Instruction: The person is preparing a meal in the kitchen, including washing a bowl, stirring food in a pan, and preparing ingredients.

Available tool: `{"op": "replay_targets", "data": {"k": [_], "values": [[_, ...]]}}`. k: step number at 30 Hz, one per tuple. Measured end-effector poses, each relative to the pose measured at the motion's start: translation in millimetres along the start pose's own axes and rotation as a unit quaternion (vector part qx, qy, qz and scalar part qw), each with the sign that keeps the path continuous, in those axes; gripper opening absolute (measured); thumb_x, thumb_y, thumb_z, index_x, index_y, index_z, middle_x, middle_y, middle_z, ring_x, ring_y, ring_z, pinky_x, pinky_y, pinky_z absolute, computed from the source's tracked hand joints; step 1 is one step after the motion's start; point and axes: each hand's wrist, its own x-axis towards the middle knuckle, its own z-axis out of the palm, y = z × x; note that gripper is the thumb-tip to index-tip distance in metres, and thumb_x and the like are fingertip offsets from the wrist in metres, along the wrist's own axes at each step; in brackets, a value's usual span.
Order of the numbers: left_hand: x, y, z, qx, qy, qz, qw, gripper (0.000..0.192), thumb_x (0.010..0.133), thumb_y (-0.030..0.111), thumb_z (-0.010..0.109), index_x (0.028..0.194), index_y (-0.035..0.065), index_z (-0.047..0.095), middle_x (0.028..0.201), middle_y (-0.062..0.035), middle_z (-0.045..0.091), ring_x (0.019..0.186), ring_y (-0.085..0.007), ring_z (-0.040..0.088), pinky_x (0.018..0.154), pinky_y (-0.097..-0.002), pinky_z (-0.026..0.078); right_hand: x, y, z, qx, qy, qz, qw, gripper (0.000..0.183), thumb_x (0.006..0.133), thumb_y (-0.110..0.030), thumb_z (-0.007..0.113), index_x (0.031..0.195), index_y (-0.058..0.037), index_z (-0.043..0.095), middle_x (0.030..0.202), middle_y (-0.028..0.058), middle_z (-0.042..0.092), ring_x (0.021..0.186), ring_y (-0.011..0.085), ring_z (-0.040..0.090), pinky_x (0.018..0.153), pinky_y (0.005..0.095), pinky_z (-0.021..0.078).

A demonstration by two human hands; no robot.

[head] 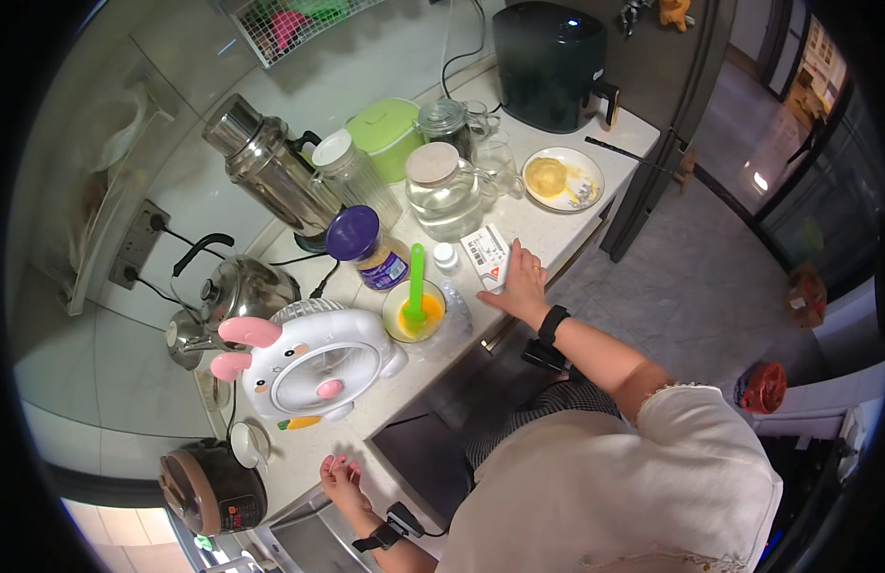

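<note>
My right hand (pixel 523 283) is spread at the counter's front edge, beside a white carton (pixel 485 256) with printing on it. Its fingers lie along the carton's near side; whether they touch it is hard to tell. Left of the carton are a small white-capped bottle (pixel 445 256) and a bowl (pixel 394 304) holding orange-yellow liquid. A green silicone utensil (pixel 417 276) stands in that bowl, with a crumpled clear plastic piece (pixel 457 311) next to it. My left hand (pixel 344 478) hovers by the counter's lower corner, fingers loosely curled and apart, with nothing seen in it.
A white rabbit-shaped fan (pixel 374 333) stands between my hands. Behind are a purple-lidded jar (pixel 353 233), a water pitcher (pixel 442 197) and a steel thermos (pixel 278 168). A plate of yellow food (pixel 546 177) sits near an air fryer (pixel 550 68). A steel sink (pixel 321 541) is lower left.
</note>
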Motion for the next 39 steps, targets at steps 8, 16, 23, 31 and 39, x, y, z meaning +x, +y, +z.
{"op": "replay_targets", "data": {"k": [8,16,23,31,39], "values": [[-6.1,-16.9,7.3,-0.012,-0.015,-0.034,0.999,0.026,0.079,0.001,0.043,0.105,0.0062,0.043,0.087,-0.0078,0.056,0.063,-0.0135,0.055,0.054,-0.0222,0.047,4.7,1.9,7.8,-0.045,-0.015,0.02,0.999,0.114,0.052,-0.043,0.075,0.131,0.006,0.009,0.114,0.021,0.034,0.108,0.0335,0.032,0.091,0.0431,0.0227],[1.6,-17.7,19.4,-0.01,-0.045,-0.036,0.998,0.024,0.081,0.004,0.042,0.105,0.0054,0.042,0.086,-0.008,0.056,0.063,-0.0146,0.056,0.054,-0.0234,0.047,10.6,13.4,-7.6,-0.088,-0.064,0.034,0.994,0.109,0.05,-0.036,0.074,0.129,0.0073,0.015,0.109,0.0196,0.044,0.103,0.0324,0.04,0.089,0.0409,0.03],[-0.5,-18.0,38.4,0.035,-0.069,-0.042,0.996,0.024,0.082,0.006,0.044,0.106,0.0059,0.042,0.087,-0.0082,0.057,0.063,-0.0148,0.056,0.055,-0.0246,0.047,5.7,66.4,-30.4,0.156,-0.128,0.059,0.978,0.101,0.052,-0.036,0.07,0.128,0.0085,0.02,0.114,0.0283,0.044,0.106,0.0388,0.045,0.091,0.038,0.0355],[-10.8,-14.2,61.2,0.031,-0.114,-0.064,0.991,0.021,0.084,0.002,0.043,0.105,0.0029,0.045,0.085,-0.0081,0.059,0.062,-0.0125,0.056,0.054,-0.021,0.047,63.6,-11.8,-109.6,0.202,0.007,-0.117,0.972,0.094,0.055,-0.02,0.07,0.13,0.0013,0.019,0.105,0.0212,0.05,0.099,0.0301,0.05,0.089,0.0335,0.0375],[-35.9,-35.6,58.5,0.051,-0.165,-0.052,0.983,0.019,0.084,0.002,0.044,0.103,0.0025,0.046,0.085,-0.0063,0.058,0.067,-0.0105,0.055,0.062,-0.0203,0.045,160.2,-94.4,-89.0,0.021,0.002,-0.111,0.994,0.096,0.054,-0.04,0.068,0.13,-0.0029,0.023,0.111,0.0233,0.047,0.107,0.0374,0.043,0.089,0.0444,0.031]]}}
